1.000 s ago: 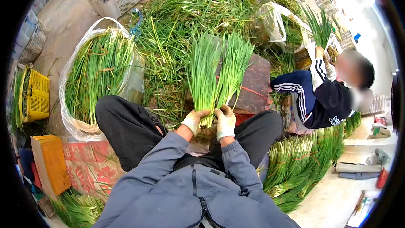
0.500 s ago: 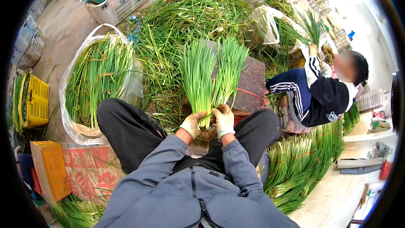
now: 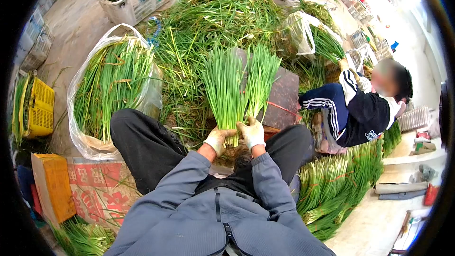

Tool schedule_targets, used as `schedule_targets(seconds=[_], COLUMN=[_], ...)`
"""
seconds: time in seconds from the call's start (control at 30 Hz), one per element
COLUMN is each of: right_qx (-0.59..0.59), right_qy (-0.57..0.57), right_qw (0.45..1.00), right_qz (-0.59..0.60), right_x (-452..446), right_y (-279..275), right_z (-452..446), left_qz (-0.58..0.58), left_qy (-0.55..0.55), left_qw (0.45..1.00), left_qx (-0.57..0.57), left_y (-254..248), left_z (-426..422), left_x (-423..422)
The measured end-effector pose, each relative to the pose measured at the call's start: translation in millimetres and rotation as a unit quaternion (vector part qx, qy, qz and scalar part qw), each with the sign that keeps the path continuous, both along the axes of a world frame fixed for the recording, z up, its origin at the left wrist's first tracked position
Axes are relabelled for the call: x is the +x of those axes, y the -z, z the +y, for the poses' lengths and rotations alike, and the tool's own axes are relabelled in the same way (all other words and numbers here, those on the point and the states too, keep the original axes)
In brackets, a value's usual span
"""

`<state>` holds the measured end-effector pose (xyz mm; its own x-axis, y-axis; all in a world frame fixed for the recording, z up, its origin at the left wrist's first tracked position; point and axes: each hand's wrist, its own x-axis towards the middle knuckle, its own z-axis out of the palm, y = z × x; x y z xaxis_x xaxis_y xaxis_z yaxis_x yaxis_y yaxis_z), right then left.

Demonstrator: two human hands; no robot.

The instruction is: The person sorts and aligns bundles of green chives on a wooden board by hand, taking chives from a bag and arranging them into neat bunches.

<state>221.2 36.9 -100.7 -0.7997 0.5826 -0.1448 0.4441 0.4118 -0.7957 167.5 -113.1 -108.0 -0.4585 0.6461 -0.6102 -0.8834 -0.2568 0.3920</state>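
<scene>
Between my knees, my left hand (image 3: 217, 140) is closed around the pale stalk ends of a thick bunch of garlic chives (image 3: 223, 92). My right hand (image 3: 252, 132), also closed, grips a thinner bunch of garlic chives (image 3: 260, 78) by its lower stalks. Both bunches point away from me, their green tips spread over a dark reddish board (image 3: 283, 92). The thinner bunch's base sits slightly higher than the thick one's. Across the board runs a red strap (image 3: 283, 106).
A heap of loose chives (image 3: 222, 14) lies ahead. To the left stand a chive-filled plastic bag (image 3: 113, 85) and a yellow crate (image 3: 41, 109). On the right a co-worker (image 3: 365, 104) sits holding chives near another bag (image 3: 298, 31). Tied chive bundles (image 3: 332, 180) lie beside my right leg.
My right hand has shifted slightly up and right with the thinner bunch, parting its base from the thick one. The co-worker's chives swung from upright towards the nearby bag.
</scene>
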Motion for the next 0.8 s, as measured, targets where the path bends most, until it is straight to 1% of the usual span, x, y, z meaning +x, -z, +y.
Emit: schedule_targets(seconds=[0.03, 0.07, 0.1, 0.13, 0.2, 0.23, 0.3, 0.37, 0.4, 0.47, 0.5, 0.53, 0.57, 0.6, 0.67, 0.7, 0.73, 0.77, 0.8], right_qx=[0.005, 0.011, 0.016, 0.019, 0.097, 0.094, 0.090, 0.087, 0.087, 0.046, -0.026, -0.027, -0.036, -0.060, -0.107, -0.108, -0.186, -0.261, -0.261], right_qy=[0.004, 0.009, 0.025, 0.041, -0.026, -0.028, -0.029, -0.038, -0.037, -0.052, -0.028, -0.028, -0.053, -0.057, -0.067, -0.041, 0.023, 0.095, 0.095], right_qw=[1.000, 0.999, 0.996, 0.991, 0.986, 0.988, 0.990, 0.994, 0.994, 0.998, 0.999, 0.999, 0.997, 0.994, 0.986, 0.983, 0.975, 0.955, 0.955], right_qz=[0.019, 0.038, 0.081, 0.122, 0.131, 0.119, 0.107, 0.052, 0.053, -0.001, -0.006, -0.005, 0.047, 0.068, 0.109, 0.145, 0.123, 0.108, 0.108], right_x=[1.6, 3.2, 4.7, 5.6, 7.5, 6.4, 2.3, -2.2, -4.6, -5.9, -6.8, -4.5, -0.7, 0.7, 3.8, 5.7, 4.3, 2.0, 1.0], right_y=[2.2, 4.5, 7.7, 10.5, 13.9, 10.6, 4.6, 1.4, -1.1, 1.2, 2.8, 8.7, 14.4, 21.4, 36.1, 42.3, 18.2, -10.2, -4.1], right_z=[-1.3, -2.5, -5.0, -6.3, -3.0, -3.6, -4.9, -5.1, -3.5, 3.8, 6.8, 11.6, 15.9, 17.9, 22.0, 21.0, 9.6, -3.5, -1.0], left_qz=[0.000, -0.021, -0.043, -0.043, -0.071, -0.071, -0.019, -0.017, -0.015, 0.002, 0.019, 0.019, 0.016, 0.014, -0.010, -0.034, -0.035, -0.049, -0.063], left_qy=[-0.001, -0.003, -0.003, -0.004, -0.004, -0.004, -0.017, -0.012, -0.010, -0.011, -0.013, -0.013, -0.009, -0.006, -0.012, -0.019, -0.020, -0.022, -0.024], left_qw=[1.000, 0.999, 0.998, 0.998, 0.997, 0.997, 0.999, 0.999, 0.999, 0.999, 0.998, 0.998, 0.999, 1.000, 1.000, 0.999, 0.999, 0.997, 0.995], left_qx=[0.001, 0.026, 0.051, 0.051, 0.037, 0.037, 0.027, 0.030, 0.034, 0.042, 0.051, 0.050, 0.029, 0.009, 0.016, 0.025, 0.025, 0.046, 0.068], left_y=[4.6, 9.3, 14.3, 15.6, 18.6, 12.5, 0.1, -2.4, -3.9, 1.4, 4.1, 0.5, -3.2, -6.8, 8.9, 18.3, 18.4, 16.9, 15.7], left_z=[0.2, 0.3, 0.4, 0.4, 0.1, -0.7, -2.3, -3.5, -3.4, -1.8, -1.2, -1.8, -2.4, -2.7, 0.4, 1.4, 1.2, 0.9, 1.0], left_x=[-1.4, -3.9, -5.3, -5.9, -5.9, -5.4, -3.7, -3.5, -4.2, -4.1, -3.9, -4.4, -5.0, -5.8, -10.5, -11.4, -11.4, -11.5, -11.8])
